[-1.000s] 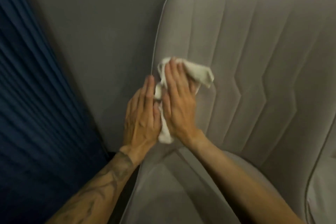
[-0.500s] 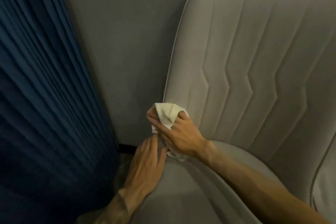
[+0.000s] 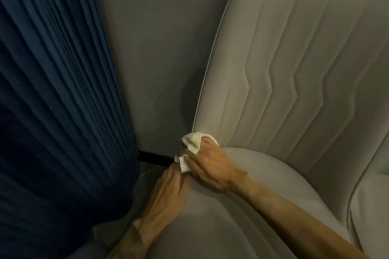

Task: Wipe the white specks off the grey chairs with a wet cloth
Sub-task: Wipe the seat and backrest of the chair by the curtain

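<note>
A single head-worn wide-angle view looks forward and steeply down, close over a grey chair (image 3: 294,90) that fills the right and lower frame. A blue curtain (image 3: 52,101) takes the left edge, with a grey wall (image 3: 157,48) at upper centre. Both forearms enter from the bottom edge.

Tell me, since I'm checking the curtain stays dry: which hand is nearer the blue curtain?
Left. The left hand lies flat beside the blue curtain; the right hand, gripping the cloth, sits farther off.
</note>
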